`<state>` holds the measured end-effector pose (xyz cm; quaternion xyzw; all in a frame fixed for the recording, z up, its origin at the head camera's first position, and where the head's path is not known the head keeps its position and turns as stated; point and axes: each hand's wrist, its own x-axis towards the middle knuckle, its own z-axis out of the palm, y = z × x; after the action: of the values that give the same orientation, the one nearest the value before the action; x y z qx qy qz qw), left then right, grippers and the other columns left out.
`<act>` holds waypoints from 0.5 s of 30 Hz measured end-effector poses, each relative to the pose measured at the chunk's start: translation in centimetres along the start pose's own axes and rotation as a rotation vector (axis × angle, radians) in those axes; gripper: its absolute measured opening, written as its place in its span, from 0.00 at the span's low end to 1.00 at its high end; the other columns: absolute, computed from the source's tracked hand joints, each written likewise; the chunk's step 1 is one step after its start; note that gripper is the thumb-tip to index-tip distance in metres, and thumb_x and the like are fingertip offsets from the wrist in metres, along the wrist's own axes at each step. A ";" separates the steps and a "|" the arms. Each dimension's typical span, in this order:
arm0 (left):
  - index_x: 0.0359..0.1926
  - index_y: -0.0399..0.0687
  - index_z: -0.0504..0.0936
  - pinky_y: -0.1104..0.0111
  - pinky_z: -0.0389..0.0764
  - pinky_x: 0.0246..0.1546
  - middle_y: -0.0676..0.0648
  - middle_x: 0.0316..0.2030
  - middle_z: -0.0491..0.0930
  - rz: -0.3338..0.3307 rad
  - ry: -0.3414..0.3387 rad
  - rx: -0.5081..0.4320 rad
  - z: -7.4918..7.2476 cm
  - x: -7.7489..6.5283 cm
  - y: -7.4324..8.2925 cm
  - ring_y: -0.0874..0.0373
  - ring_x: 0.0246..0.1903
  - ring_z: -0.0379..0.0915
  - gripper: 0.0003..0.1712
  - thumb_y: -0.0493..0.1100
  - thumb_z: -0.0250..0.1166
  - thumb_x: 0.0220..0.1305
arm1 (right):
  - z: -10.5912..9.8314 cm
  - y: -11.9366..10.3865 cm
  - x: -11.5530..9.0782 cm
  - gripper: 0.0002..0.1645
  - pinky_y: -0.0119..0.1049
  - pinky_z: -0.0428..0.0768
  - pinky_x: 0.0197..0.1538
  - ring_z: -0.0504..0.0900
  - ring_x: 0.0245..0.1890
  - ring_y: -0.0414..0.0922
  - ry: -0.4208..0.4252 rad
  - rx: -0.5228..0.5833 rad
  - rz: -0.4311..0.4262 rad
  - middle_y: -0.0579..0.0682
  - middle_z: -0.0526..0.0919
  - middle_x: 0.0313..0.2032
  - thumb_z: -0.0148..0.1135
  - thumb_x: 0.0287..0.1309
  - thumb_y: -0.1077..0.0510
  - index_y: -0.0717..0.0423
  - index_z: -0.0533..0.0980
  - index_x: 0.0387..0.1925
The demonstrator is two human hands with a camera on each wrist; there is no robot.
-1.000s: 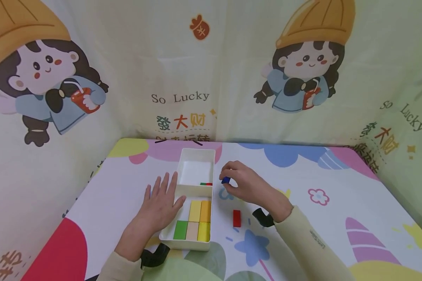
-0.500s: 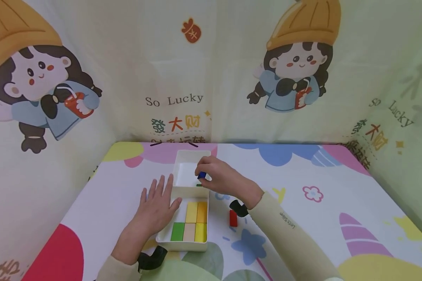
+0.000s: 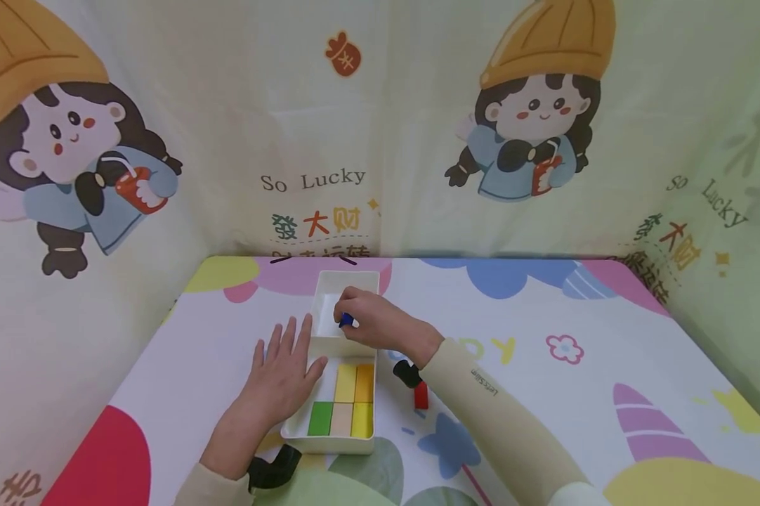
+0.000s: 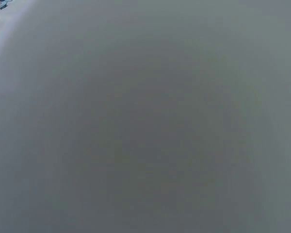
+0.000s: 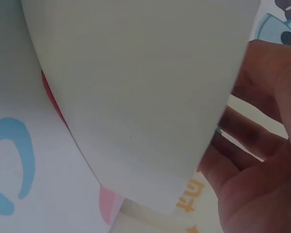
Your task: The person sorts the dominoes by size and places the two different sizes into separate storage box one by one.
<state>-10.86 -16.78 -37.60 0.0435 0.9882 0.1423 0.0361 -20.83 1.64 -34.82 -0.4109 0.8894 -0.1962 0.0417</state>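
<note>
My right hand (image 3: 383,325) pinches a small blue block (image 3: 346,320) over the far part of a white box (image 3: 347,344). Its curled fingers (image 5: 252,126) reach past the box's outer wall (image 5: 136,107) in the right wrist view. My left hand (image 3: 280,376) lies flat with spread fingers along the left side of the box, its thumb over the near part. In that near part lie a green block (image 3: 319,419), a beige block (image 3: 341,419) and several yellow to orange blocks (image 3: 345,383). The left wrist view is only a grey blur.
A red block (image 3: 421,396) lies on the table right of the box, partly covered by the black wrist mount (image 3: 408,374). Another black mount (image 3: 274,466) sits at my left wrist. A printed cloth wall (image 3: 418,140) stands behind the patterned table (image 3: 513,450).
My right hand has carried the blue block leftward from beside the box to over its far part. The left hand stays in place. The head view has shifted slightly.
</note>
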 end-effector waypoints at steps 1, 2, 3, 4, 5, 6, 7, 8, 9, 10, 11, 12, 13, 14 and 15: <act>0.79 0.43 0.41 0.32 0.41 0.71 0.31 0.77 0.44 0.002 0.002 0.003 0.0 0.1 0.0 0.30 0.76 0.37 0.46 0.58 0.51 0.73 | 0.1 0.0 0.2 0.12 0.30 0.82 0.54 0.79 0.45 0.43 -0.011 -0.002 0.007 0.50 0.79 0.50 0.63 0.64 0.61 0.57 0.82 0.48; 0.79 0.43 0.41 0.32 0.41 0.70 0.31 0.77 0.44 0.003 0.003 0.005 0.0 0.1 0.1 0.30 0.76 0.37 0.46 0.58 0.51 0.73 | 0.1 0.1 0.5 0.12 0.30 0.81 0.54 0.80 0.46 0.44 -0.021 -0.006 0.011 0.50 0.80 0.50 0.63 0.64 0.61 0.56 0.82 0.49; 0.79 0.43 0.42 0.32 0.41 0.70 0.31 0.77 0.44 0.004 0.004 0.007 0.0 0.2 0.1 0.30 0.76 0.37 0.45 0.58 0.51 0.73 | 0.2 0.2 0.7 0.12 0.30 0.81 0.54 0.79 0.46 0.43 -0.031 -0.009 0.013 0.50 0.80 0.49 0.63 0.64 0.61 0.56 0.82 0.49; 0.79 0.43 0.42 0.31 0.42 0.70 0.31 0.77 0.45 0.003 0.007 0.008 0.0 0.2 0.1 0.30 0.76 0.37 0.45 0.58 0.51 0.73 | 0.2 0.2 0.9 0.12 0.30 0.81 0.54 0.80 0.46 0.44 -0.038 -0.007 0.013 0.50 0.80 0.49 0.63 0.65 0.61 0.56 0.82 0.49; 0.79 0.43 0.42 0.31 0.42 0.70 0.31 0.77 0.45 0.002 0.005 0.007 0.0 0.2 0.1 0.30 0.76 0.37 0.45 0.58 0.51 0.73 | 0.3 0.3 1.1 0.12 0.30 0.81 0.54 0.79 0.46 0.44 -0.047 -0.002 0.015 0.50 0.80 0.49 0.63 0.65 0.60 0.56 0.82 0.49; 0.79 0.43 0.42 0.31 0.42 0.70 0.31 0.77 0.44 0.000 -0.001 0.007 0.1 0.2 0.2 0.30 0.76 0.37 0.45 0.58 0.51 0.73 | 0.5 0.3 1.3 0.12 0.29 0.81 0.54 0.79 0.46 0.44 -0.056 0.000 0.018 0.50 0.81 0.49 0.63 0.65 0.60 0.56 0.82 0.48; 0.79 0.43 0.42 0.31 0.42 0.70 0.31 0.77 0.44 -0.001 -0.007 0.006 0.1 0.2 0.2 0.30 0.76 0.36 0.45 0.58 0.50 0.73 | 0.6 0.4 1.4 0.12 0.29 0.81 0.55 0.79 0.46 0.43 -0.067 0.002 0.023 0.50 0.81 0.48 0.63 0.65 0.60 0.55 0.83 0.48; 0.79 0.43 0.42 0.31 0.41 0.70 0.30 0.77 0.44 -0.002 -0.015 0.006 0.2 0.2 0.2 0.30 0.76 0.36 0.45 0.58 0.50 0.74 | 0.8 0.4 1.6 0.12 0.29 0.80 0.55 0.79 0.46 0.43 -0.081 0.004 0.033 0.49 0.81 0.48 0.63 0.65 0.60 0.55 0.83 0.48; 0.79 0.43 0.41 0.31 0.41 0.70 0.30 0.77 0.44 -0.002 -0.021 0.007 0.2 0.1 0.1 0.30 0.76 0.36 0.45 0.58 0.50 0.74 | 0.9 0.5 1.7 0.12 0.28 0.80 0.56 0.78 0.46 0.43 -0.095 0.001 0.041 0.49 0.81 0.48 0.63 0.64 0.60 0.54 0.83 0.48; 0.79 0.43 0.41 0.31 0.41 0.70 0.30 0.77 0.44 -0.002 -0.024 0.010 0.3 0.1 0.1 0.30 0.76 0.36 0.45 0.58 0.50 0.74 | 1.1 0.5 1.8 0.12 0.28 0.80 0.56 0.78 0.46 0.42 -0.108 -0.001 0.051 0.49 0.81 0.48 0.64 0.64 0.60 0.54 0.83 0.48; 0.79 0.43 0.41 0.31 0.41 0.70 0.30 0.77 0.44 0.000 -0.026 0.012 0.4 0.1 0.1 0.30 0.76 0.36 0.45 0.58 0.50 0.74 | 1.2 0.5 2.0 0.12 0.28 0.80 0.57 0.78 0.46 0.42 -0.121 -0.008 0.058 0.48 0.81 0.48 0.64 0.64 0.60 0.53 0.84 0.48; 0.79 0.43 0.41 0.31 0.41 0.70 0.30 0.77 0.44 0.002 -0.024 0.010 0.4 0.0 0.1 0.29 0.76 0.36 0.45 0.58 0.50 0.74 | 1.3 0.5 2.2 0.11 0.28 0.79 0.57 0.77 0.45 0.41 -0.133 -0.020 0.059 0.48 0.81 0.47 0.65 0.63 0.60 0.52 0.84 0.47; 0.79 0.43 0.41 0.31 0.42 0.70 0.30 0.77 0.44 0.004 -0.020 0.012 0.5 0.0 0.0 0.29 0.76 0.36 0.45 0.58 0.50 0.74 | 1.3 0.5 2.3 0.11 0.27 0.79 0.57 0.77 0.45 0.41 -0.147 -0.031 0.055 0.47 0.81 0.47 0.65 0.63 0.60 0.52 0.84 0.47; 0.79 0.43 0.41 0.31 0.42 0.70 0.30 0.77 0.44 0.005 -0.016 0.010 0.5 0.0 0.0 0.29 0.75 0.36 0.45 0.58 0.50 0.74 | 1.4 0.5 2.5 0.11 0.27 0.79 0.57 0.77 0.45 0.41 -0.160 -0.044 0.046 0.47 0.82 0.46 0.65 0.63 0.60 0.51 0.84 0.47; 0.79 0.43 0.41 0.31 0.41 0.70 0.30 0.77 0.44 0.004 -0.015 0.006 0.6 0.0 0.0 0.29 0.76 0.36 0.45 0.58 0.50 0.74 | 1.4 0.5 2.8 0.11 0.26 0.79 0.57 0.77 0.44 0.40 -0.175 -0.057 0.030 0.46 0.82 0.45 0.65 0.63 0.60 0.51 0.85 0.46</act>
<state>-10.78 -16.65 -38.18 0.0465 0.9882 0.1392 0.0428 -22.66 -0.60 -36.04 -0.4143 0.8936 -0.1335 0.1101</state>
